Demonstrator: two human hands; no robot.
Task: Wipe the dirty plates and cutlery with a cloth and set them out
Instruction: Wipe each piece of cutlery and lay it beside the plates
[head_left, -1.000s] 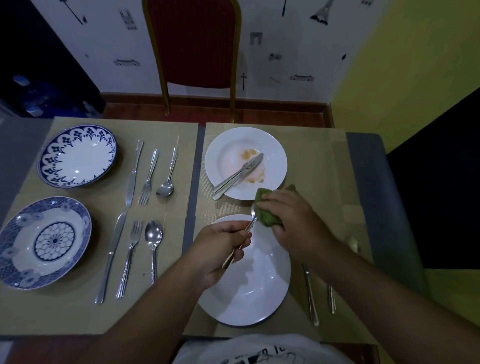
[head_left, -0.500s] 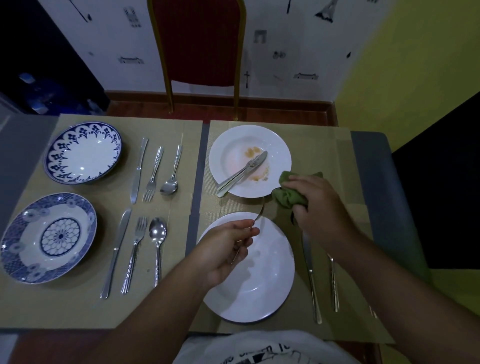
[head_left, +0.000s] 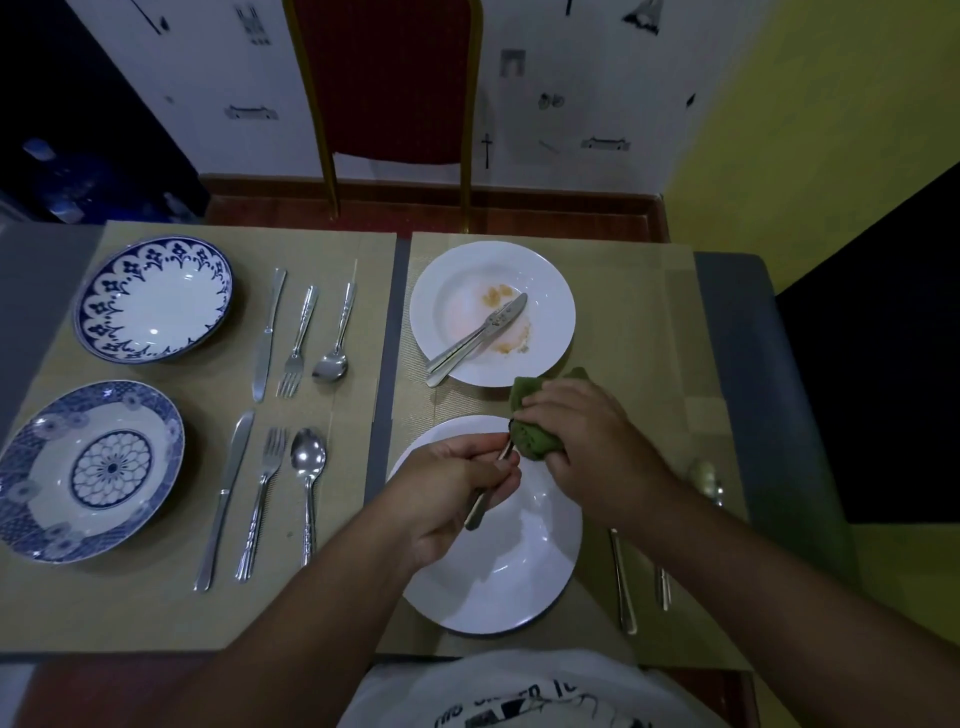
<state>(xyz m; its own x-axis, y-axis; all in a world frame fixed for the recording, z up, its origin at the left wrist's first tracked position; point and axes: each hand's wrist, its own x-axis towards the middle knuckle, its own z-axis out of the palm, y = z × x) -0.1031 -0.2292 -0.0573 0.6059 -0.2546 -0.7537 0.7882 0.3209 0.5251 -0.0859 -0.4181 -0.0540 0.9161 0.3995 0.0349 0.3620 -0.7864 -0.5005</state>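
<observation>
My left hand (head_left: 457, 483) grips the handle of a metal fork (head_left: 480, 512) above a clean white plate (head_left: 519, 577) near the table's front edge. My right hand (head_left: 582, 436) holds a green cloth (head_left: 535, 436) wrapped around the fork's head, which is hidden. Behind them sits a dirty white plate (head_left: 550, 291) with orange smears, and a knife (head_left: 483, 330) with other cutlery lies across it. A knife (head_left: 623, 582) and another utensil (head_left: 664, 587) lie to the right of the clean plate, partly under my right arm.
On the left placemat stand two blue-patterned plates (head_left: 150, 299) (head_left: 88, 467), each with a knife, fork and spoon set (head_left: 301, 332) (head_left: 265, 493) beside it. A spoon (head_left: 704, 478) lies at the far right. A red chair (head_left: 384, 78) stands beyond the table.
My right hand has brought the cloth back onto the fork's head, after it had pulled away to the right half a second ago. My left hand still holds the fork.
</observation>
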